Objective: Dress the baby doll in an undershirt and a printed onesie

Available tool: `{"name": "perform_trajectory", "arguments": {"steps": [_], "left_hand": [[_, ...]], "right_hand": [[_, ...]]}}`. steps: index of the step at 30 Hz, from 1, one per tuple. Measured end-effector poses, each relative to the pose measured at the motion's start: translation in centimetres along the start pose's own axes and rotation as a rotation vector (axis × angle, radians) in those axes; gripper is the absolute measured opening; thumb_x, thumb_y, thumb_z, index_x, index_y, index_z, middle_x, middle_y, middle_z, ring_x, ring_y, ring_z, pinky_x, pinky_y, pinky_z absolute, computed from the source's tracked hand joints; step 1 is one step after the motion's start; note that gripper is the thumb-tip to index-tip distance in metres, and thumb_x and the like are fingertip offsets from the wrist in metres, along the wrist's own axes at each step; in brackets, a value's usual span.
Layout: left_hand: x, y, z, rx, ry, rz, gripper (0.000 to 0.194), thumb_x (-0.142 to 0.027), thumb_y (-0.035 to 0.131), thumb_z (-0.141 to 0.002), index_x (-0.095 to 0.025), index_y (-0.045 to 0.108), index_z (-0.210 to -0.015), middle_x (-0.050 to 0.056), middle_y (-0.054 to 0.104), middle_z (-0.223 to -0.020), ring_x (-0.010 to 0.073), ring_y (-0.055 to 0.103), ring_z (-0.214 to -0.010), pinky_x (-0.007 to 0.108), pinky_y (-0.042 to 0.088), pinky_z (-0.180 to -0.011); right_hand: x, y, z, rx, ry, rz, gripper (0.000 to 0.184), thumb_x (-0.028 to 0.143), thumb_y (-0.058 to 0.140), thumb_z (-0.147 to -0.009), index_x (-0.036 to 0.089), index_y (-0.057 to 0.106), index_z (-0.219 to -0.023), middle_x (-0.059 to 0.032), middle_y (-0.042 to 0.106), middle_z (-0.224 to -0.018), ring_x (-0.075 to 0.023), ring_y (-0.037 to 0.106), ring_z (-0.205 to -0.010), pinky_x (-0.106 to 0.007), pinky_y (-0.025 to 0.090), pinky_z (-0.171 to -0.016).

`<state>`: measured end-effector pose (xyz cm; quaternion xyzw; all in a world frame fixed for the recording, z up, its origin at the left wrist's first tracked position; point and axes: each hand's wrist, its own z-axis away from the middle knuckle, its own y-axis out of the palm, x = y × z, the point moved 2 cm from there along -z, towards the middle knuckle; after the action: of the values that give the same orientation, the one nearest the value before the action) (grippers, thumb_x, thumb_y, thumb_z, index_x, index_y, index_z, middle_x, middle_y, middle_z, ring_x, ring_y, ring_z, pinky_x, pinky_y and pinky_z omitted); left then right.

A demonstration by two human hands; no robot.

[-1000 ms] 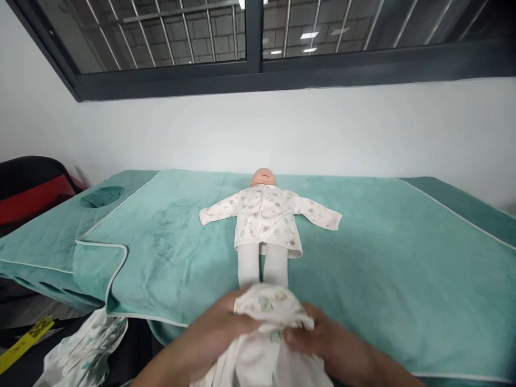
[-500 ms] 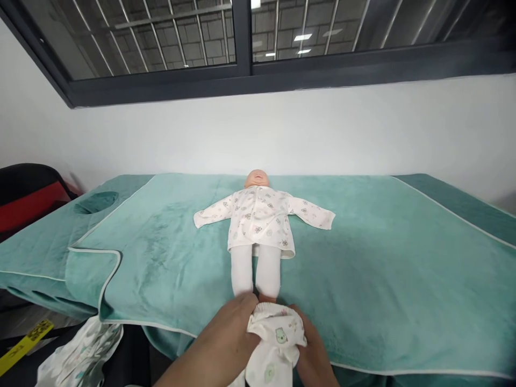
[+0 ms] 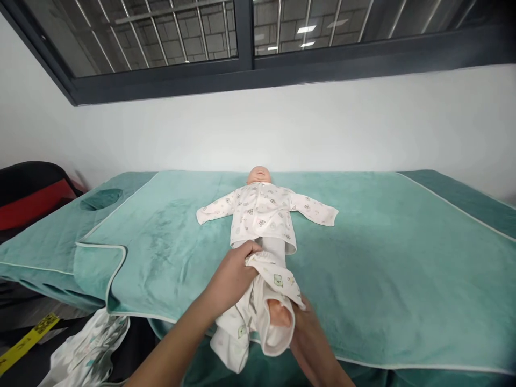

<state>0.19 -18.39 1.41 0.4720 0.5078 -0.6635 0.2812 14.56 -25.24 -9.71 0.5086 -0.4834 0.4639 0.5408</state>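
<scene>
A baby doll [image 3: 259,174] lies on its back with both arms spread, dressed in a white printed long-sleeved top [image 3: 264,215]. White printed baby trousers [image 3: 278,279] are bunched around its lower legs. My left hand [image 3: 234,277] is closed on their gathered waistband, by the doll's thigh. On the other side my right hand [image 3: 302,328] presses against the trousers, its fingers mostly hidden behind the cloth. Inside one trouser leg's open cuff shows the doll's skin-coloured foot [image 3: 279,313]. The other trouser leg [image 3: 231,344] hangs loose over the bed's front edge.
The doll lies on a padded bed with a green cover [image 3: 382,269], against a white wall beneath a dark-framed window [image 3: 245,62]. Printed cloth [image 3: 88,349] lies at the lower left near a yellow strap [image 3: 28,344]. A black and red chair [image 3: 36,201] stands left.
Both hands have pulled the trousers up the doll's legs, the left hand reaching the thigh. A foot now shows in one cuff, and the legs have lifted.
</scene>
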Motion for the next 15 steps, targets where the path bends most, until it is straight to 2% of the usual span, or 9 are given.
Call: {"name": "perform_trajectory", "arguments": {"steps": [2, 6, 8, 12, 13, 15], "left_hand": [[0.0, 0.3, -0.9, -0.046, 0.024, 0.007, 0.013, -0.012, 0.049, -0.075, -0.020, 0.057, -0.081, -0.002, 0.063, -0.083, 0.0165, 0.058, -0.083, 0.026, 0.041, -0.076], [-0.4, -0.1, -2.2, -0.010, 0.047, 0.017, 0.010, -0.020, 0.054, -0.079, -0.020, 0.060, -0.087, -0.001, 0.065, -0.090, 0.0176, 0.059, -0.088, 0.026, 0.042, -0.078], [-0.9, -1.0, -2.7, 0.070, 0.071, -0.015, 0.013, -0.028, 0.060, -0.078, -0.020, 0.061, -0.089, -0.001, 0.064, -0.093, 0.0182, 0.058, -0.089, 0.026, 0.042, -0.076], [-1.2, -3.9, -3.3, 0.440, 0.060, -0.033, 0.024, -0.038, 0.070, -0.075, -0.019, 0.063, -0.089, 0.001, 0.062, -0.090, 0.0168, 0.055, -0.081, 0.024, 0.040, -0.066], [-1.0, -4.7, -3.5, 0.458, 0.055, 0.011, 0.024, -0.039, 0.070, -0.076, -0.018, 0.063, -0.086, 0.001, 0.060, -0.085, 0.0155, 0.053, -0.077, 0.024, 0.038, -0.064], [-0.1, -5.9, -4.0, 0.350, 0.056, 0.139, 0.025, -0.041, 0.069, -0.078, -0.018, 0.058, -0.078, -0.001, 0.052, -0.075, 0.0123, 0.047, -0.069, 0.023, 0.035, -0.060]], "right_hand": [[1.1, -0.8, -1.0, -0.043, 0.011, 0.031, 0.032, 0.045, 0.059, -0.086, 0.024, 0.067, -0.109, -0.0071, 0.073, -0.102, -0.0262, 0.067, -0.091, -0.036, 0.054, -0.076], [3.6, -3.4, -3.9, -0.135, -0.085, 0.154, 0.019, 0.038, 0.067, -0.077, 0.020, 0.064, -0.080, -0.0022, 0.067, -0.078, -0.0201, 0.059, -0.077, -0.029, 0.048, -0.071], [4.4, -4.5, -5.1, -0.113, -0.062, 0.134, 0.019, 0.038, 0.067, -0.077, 0.019, 0.064, -0.082, -0.0019, 0.067, -0.079, -0.0192, 0.058, -0.076, -0.028, 0.047, -0.068], [5.2, -6.0, -6.2, 0.044, 0.020, 0.090, 0.030, 0.037, 0.067, -0.079, 0.018, 0.068, -0.103, -0.0067, 0.071, -0.101, -0.0241, 0.062, -0.091, -0.032, 0.048, -0.076], [5.4, -6.4, -6.4, 0.097, 0.008, 0.111, 0.033, 0.035, 0.067, -0.080, 0.018, 0.068, -0.107, -0.0077, 0.070, -0.107, -0.0255, 0.062, -0.097, -0.034, 0.048, -0.080], [5.8, -7.1, -6.8, 0.171, -0.028, 0.194, 0.033, 0.034, 0.065, -0.082, 0.019, 0.068, -0.111, -0.0079, 0.068, -0.114, -0.0263, 0.060, -0.103, -0.036, 0.046, -0.086]]}}
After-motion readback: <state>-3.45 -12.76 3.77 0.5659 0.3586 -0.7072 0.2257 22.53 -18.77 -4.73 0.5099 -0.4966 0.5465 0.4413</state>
